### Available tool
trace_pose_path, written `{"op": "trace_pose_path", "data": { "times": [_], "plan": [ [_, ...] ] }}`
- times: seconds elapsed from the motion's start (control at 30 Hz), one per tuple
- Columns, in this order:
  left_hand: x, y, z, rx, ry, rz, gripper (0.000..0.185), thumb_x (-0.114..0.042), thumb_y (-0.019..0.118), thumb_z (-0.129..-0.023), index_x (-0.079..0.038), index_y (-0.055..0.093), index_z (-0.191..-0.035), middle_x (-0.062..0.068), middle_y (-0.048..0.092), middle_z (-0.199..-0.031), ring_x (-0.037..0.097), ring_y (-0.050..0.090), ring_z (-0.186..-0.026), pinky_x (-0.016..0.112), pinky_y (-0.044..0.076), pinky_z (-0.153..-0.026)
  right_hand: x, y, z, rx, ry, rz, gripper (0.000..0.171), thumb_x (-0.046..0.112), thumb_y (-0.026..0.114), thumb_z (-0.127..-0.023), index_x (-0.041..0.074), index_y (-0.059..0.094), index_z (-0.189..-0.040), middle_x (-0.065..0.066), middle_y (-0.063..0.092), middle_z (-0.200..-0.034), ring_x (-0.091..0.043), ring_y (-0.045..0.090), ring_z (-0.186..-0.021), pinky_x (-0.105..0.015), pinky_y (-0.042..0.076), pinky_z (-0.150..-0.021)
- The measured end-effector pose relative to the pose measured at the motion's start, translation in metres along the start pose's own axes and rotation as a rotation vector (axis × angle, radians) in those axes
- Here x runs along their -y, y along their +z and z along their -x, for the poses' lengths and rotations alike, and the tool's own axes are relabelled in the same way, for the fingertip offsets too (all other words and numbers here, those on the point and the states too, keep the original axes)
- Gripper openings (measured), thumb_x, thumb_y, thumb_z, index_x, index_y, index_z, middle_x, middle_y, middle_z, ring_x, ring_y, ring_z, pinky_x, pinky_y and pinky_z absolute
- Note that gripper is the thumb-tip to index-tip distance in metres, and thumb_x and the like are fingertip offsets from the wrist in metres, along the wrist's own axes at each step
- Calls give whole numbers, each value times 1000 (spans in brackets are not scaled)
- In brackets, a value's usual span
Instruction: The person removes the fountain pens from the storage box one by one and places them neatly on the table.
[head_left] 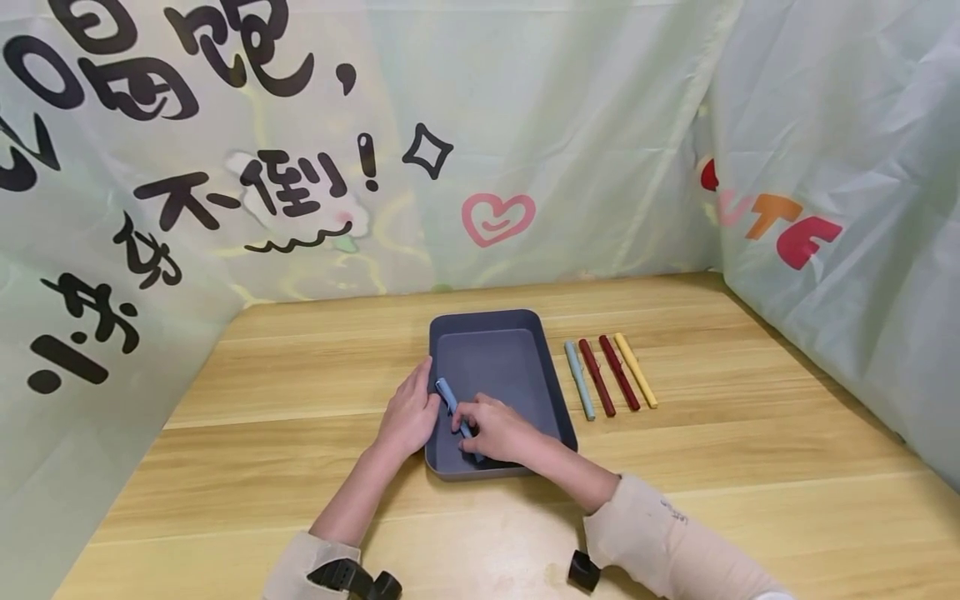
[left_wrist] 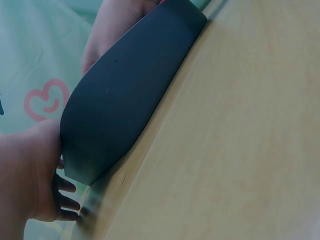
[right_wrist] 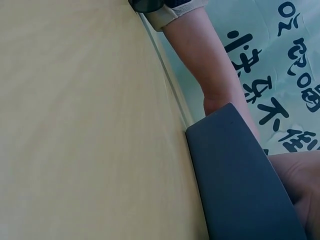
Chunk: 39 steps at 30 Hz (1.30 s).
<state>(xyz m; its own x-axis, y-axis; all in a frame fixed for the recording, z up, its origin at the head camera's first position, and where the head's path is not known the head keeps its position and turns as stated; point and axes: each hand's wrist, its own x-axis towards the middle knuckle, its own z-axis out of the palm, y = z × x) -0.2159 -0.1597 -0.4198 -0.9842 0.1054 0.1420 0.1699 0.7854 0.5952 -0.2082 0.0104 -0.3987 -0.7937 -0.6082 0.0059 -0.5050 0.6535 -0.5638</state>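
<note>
A dark grey tray (head_left: 555, 392) lies on the wooden table. My left hand (head_left: 408, 414) rests flat against the tray's left wall, fingers straight; the left wrist view shows that hand (left_wrist: 30, 175) against the tray's outer wall (left_wrist: 125, 95). My right hand (head_left: 497, 429) is inside the tray near its front left corner and pinches a light blue pen (head_left: 448, 398), which lies slanted along the tray floor. In the right wrist view only the tray's outer wall (right_wrist: 240, 180) and part of the right hand (right_wrist: 302, 185) show; the pen is hidden there.
Several pens lie side by side on the table just right of the tray: a pale blue-green one (head_left: 580, 380), two dark red ones (head_left: 597, 377) (head_left: 619, 372) and a yellow one (head_left: 636, 370). Printed fabric walls (head_left: 300, 150) close off the table at the back and both sides.
</note>
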Motion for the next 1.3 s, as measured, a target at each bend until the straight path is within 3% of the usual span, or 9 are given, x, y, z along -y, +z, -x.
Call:
{"op": "trace_pose_path", "data": {
  "times": [0.3, 0.57, 0.7, 0.83, 1.3],
  "plan": [
    [0, 0, 1, -3, 4, 3, 56, -15, 38, -95, -5, 19, -146, 17, 25, -146, 34, 25, -131, 50, 24, -103, -5, -6, -2, -15, 11, -128, 12, 2, 65, -82, 10, 67, -91, 0, 54, -70, -14, 47, -60, -25, 40, -54],
    [0, 1, 1, 5, -7, 1, 57, -15, 39, -95, -6, 18, -147, 17, 24, -147, 34, 24, -132, 51, 23, -103, -11, -11, 1, 39, 67, -307, 19, 1, 58, -85, 8, 71, -97, -4, 65, -97, -13, 56, -78, -25, 44, -61],
    [1, 1, 1, 5, -14, 0, 57, -15, 40, -95, -6, 17, -147, 17, 24, -147, 34, 24, -131, 51, 23, -103, -14, -13, 4, 75, 104, -446, 23, -2, 59, -84, 4, 69, -103, -7, 63, -90, -14, 52, -68, -25, 42, -56],
    [0, 1, 1, 2, -19, -4, 57, -16, 39, -95, -6, 17, -147, 17, 24, -147, 34, 24, -131, 50, 23, -103, -16, -13, 6, 78, 115, -527, 24, -2, 61, -83, 2, 68, -105, -8, 61, -88, -14, 52, -69, -25, 44, -57],
    [1, 1, 0, 0, -16, -2, 57, -16, 40, -95, -6, 17, -147, 17, 24, -147, 34, 24, -131, 51, 22, -103, -18, -14, 7, 29, 116, -517, 20, 3, 65, -83, 3, 70, -102, -7, 65, -91, -13, 56, -73, -26, 46, -60]
  ]
}}
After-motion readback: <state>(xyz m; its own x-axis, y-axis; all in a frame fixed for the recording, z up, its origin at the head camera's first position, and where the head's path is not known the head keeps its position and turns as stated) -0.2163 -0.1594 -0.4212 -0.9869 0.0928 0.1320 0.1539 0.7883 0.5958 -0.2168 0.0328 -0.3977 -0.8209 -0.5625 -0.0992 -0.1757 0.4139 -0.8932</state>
